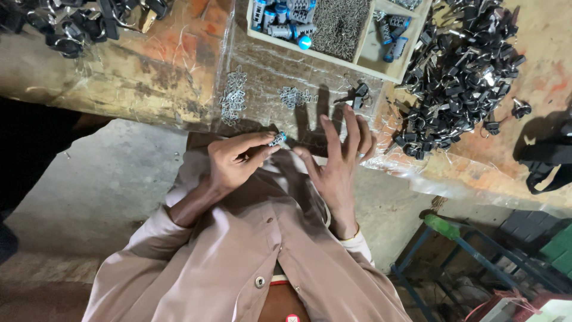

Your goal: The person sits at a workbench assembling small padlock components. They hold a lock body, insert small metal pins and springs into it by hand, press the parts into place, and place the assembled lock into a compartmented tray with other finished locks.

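Small metal cylinder pinched by left hand, right hand spread open

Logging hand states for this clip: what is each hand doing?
Left hand: closed on a small metal lock cylinder.
Right hand: open, fingers spread, holding nothing.

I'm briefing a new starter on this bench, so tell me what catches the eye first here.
First, the left hand pinching a small silver-and-blue metal cylinder at the bench edge, with the right hand spread open beside it. Next, the big heap of black-headed keys on the right of the plastic-covered wooden bench. Above the hands sits a pale wooden tray of more cylinders and tiny metal pieces.
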Tool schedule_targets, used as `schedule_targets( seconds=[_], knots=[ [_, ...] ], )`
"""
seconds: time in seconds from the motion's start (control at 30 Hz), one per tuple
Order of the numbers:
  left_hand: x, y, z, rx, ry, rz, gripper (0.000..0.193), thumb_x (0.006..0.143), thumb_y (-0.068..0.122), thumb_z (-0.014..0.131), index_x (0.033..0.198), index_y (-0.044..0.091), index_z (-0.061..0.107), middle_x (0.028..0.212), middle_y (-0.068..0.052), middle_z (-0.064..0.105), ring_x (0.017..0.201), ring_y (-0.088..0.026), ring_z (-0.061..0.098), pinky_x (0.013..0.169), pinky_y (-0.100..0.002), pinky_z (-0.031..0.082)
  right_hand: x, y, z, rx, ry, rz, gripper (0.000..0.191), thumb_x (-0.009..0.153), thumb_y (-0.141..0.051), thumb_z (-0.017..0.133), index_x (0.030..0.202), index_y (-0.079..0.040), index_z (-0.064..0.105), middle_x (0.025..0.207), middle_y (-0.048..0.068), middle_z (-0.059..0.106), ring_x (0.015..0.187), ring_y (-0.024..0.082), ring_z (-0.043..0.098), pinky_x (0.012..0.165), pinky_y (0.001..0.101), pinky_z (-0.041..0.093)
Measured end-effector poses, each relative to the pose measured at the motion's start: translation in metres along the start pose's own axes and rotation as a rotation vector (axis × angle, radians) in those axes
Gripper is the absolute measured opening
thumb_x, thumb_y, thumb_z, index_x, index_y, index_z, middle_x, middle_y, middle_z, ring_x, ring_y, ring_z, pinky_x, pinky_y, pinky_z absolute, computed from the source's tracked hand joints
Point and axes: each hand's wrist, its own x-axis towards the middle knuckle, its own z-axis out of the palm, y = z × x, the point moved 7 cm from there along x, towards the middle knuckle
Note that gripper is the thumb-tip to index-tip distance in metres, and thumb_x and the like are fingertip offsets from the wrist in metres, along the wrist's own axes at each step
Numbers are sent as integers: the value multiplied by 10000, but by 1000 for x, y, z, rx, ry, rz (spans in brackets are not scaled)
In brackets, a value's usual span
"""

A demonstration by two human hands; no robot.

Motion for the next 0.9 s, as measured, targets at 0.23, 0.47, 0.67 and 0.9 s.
schedule_targets(
  seconds=[0.23,0.47,0.67,0.9],
  knots=[
    [2,5,-1,2,13,-4,252,893,-21,824,1131,-14,743,1124,-136,775,708,-99,725,578,-222,585,-23,-1,0,-41,84,-291,220,881,-210,859,1089,-247,801,1364,-48,640,1361,257,451,1197,518,180],
    [5,9,-1,90,4,9,268,878,-18,825,1135,-4,751,1132,-147,779,701,-114,748,573,-228,580,-17,-3,4,253,132,-192,248,887,-70,858,1117,-138,792,1043,-31,705,932,181,600,983,372,335],
    [4,14,-2,267,41,123,271,871,26,849,1125,31,757,1136,-111,769,955,-200,794,714,-275,634,0,-28,15,431,37,-96,325,926,4,749,1236,-91,715,1002,50,695,940,209,613,980,345,358],
    [1,15,-1,270,-18,158,339,840,-64,770,1167,23,739,1185,-130,759,1032,-239,780,796,-299,648,2,-31,19,346,44,-32,429,855,-96,834,1218,-126,609,925,-34,736,733,120,588,992,363,343]
  ],
)
